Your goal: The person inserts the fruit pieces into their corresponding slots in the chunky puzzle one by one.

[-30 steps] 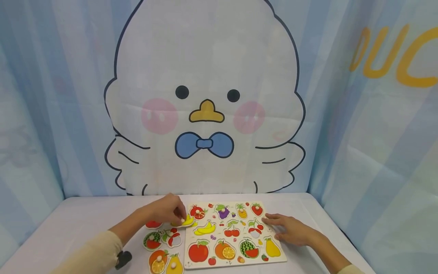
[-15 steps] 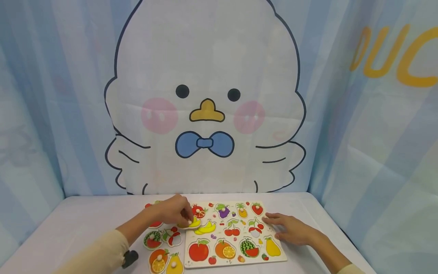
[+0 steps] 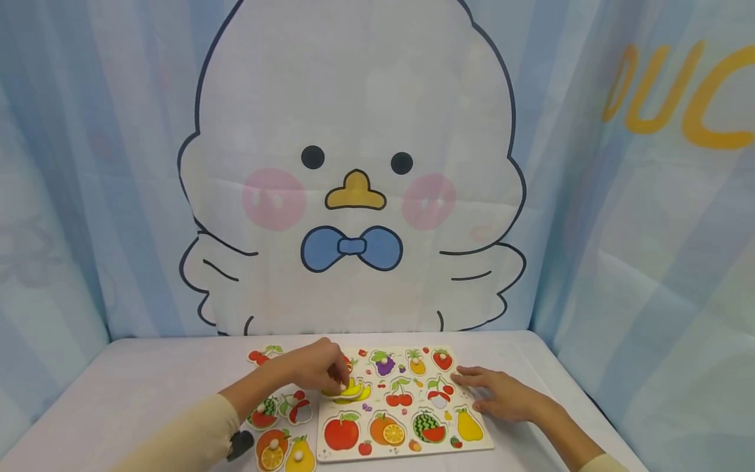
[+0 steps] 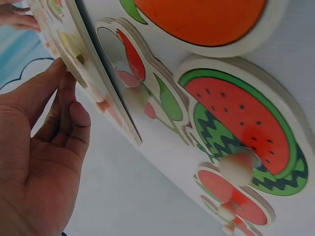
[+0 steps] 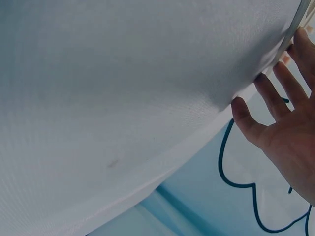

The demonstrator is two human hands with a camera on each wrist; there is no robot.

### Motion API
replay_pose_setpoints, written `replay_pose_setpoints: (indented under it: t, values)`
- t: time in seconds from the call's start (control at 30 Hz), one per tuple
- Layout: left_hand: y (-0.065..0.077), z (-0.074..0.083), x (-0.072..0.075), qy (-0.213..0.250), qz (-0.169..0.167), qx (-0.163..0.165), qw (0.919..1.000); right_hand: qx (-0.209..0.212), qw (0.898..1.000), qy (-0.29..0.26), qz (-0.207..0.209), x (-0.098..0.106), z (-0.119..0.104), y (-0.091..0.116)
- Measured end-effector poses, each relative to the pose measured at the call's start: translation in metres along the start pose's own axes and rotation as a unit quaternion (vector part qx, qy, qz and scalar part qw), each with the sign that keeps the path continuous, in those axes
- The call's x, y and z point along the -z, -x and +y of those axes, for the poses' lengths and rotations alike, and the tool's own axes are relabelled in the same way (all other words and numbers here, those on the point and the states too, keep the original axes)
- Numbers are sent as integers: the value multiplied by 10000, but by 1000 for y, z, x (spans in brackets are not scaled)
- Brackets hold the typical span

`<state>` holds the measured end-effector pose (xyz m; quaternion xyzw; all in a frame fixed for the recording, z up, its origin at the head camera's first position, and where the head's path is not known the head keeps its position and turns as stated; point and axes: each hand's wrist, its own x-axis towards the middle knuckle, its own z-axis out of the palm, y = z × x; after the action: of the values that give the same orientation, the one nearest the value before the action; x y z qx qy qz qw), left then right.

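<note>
My left hand (image 3: 321,365) pinches a banana puzzle piece (image 3: 354,389), seemingly by its knob. The piece overlaps the banana picture on the fruit peg board (image 3: 439,448), slightly offset to the left. In the left wrist view, thumb and fingers of the left hand (image 4: 44,142) meet at the board's edge, where little of the piece shows. At the board's right side lies my right hand (image 3: 501,393), fingers spread and fingertips touching the edge. Seated in the board's top row are a grape piece (image 3: 385,364), a pineapple piece (image 3: 416,362) and a strawberry piece (image 3: 442,359).
Left of the board lie loose knobbed pieces: cherries (image 3: 262,355), a watermelon (image 3: 262,414), an orange (image 3: 272,450), a pear (image 3: 300,455) and a red-and-green one (image 3: 297,408). My left forearm covers part of that area. A duck-print curtain (image 3: 354,295) stands behind the white table (image 3: 153,393).
My left hand has carried the banana piece rightward from beside the board onto its banana picture. More of the cherry piece shows behind the arm. The right hand stays put.
</note>
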<state>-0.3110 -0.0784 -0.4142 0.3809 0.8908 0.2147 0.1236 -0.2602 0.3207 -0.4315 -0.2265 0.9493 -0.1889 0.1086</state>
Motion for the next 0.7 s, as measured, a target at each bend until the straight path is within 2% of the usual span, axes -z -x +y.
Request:
replay_pose_setpoints:
  t: [0.23, 0.7]
  values:
    - [-9, 7, -5, -19, -151, 46, 9999, 85, 10000, 51, 9, 0, 1, 0]
    - [-20, 11, -9, -273, -146, 106, 9995, 57, 10000, -14, 13, 0, 1, 0]
